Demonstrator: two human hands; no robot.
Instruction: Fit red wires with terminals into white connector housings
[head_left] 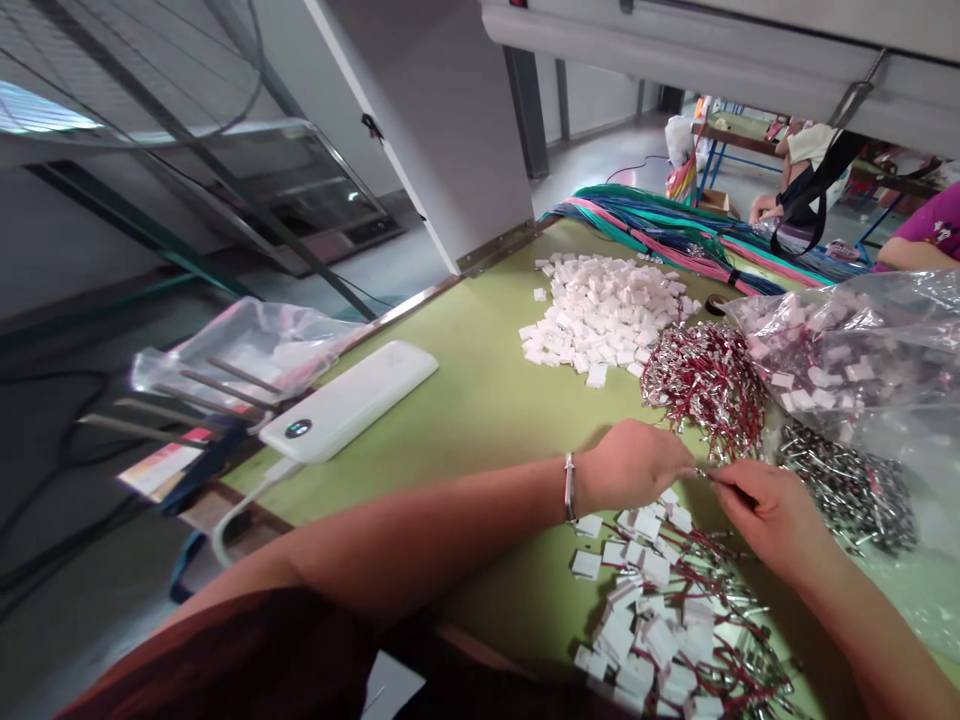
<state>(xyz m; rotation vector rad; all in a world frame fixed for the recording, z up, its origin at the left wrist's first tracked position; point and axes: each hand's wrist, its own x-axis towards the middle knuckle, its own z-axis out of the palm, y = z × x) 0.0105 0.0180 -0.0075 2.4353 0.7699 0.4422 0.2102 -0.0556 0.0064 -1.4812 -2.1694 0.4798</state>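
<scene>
My left hand (pixel 637 466), with a bracelet at its wrist, pinches a tiny metallic piece at its fingertips; the piece is too small to name. Facing it, my right hand (pixel 769 512) has thumb and finger closed on the other side of the same spot. Just behind the hands lies a heap of short red wires (pixel 705 385) with metal ends. Farther back is a pile of white connector housings (pixel 604 310). In front of the hands, white housings with red wires attached (pixel 652 610) are spread on the green table (pixel 472 370).
A white power bank (pixel 352 400) with a cable lies at the table's left edge, near a plastic bag (pixel 255 345). Dark metal-tipped wires (pixel 847 490) and a clear bag of parts (pixel 847 340) lie right. Long cable bundles (pixel 660 235) run along the back. Other people sit beyond.
</scene>
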